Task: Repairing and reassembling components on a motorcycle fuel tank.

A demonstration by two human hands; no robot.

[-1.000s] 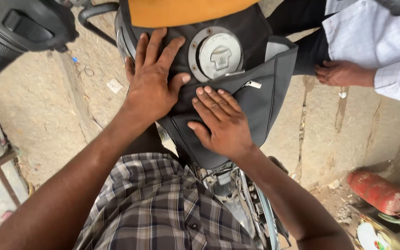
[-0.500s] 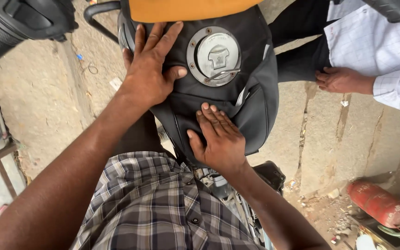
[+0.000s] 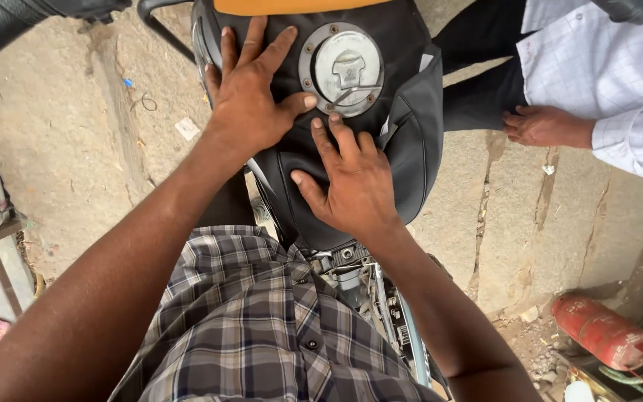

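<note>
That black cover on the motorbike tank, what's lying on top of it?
Both hands press flat on the black cover: left hand beside the round metal fuel cap, right hand below it. The tank underneath is hidden.

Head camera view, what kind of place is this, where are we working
Probably an open-air roadside motorcycle repair spot. Both hands press a black cover onto a motorcycle fuel tank with a metal filler cap, the ground is rough stone paving, and a red cylinder lies among clutter at the lower right.

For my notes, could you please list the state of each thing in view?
Left hand: flat, fingers spread on the black tank cover.
Right hand: flat on the cover.
Fuel cap: closed.
Red cylinder: lying on the ground.
Other person's hand: resting on their leg.
</note>
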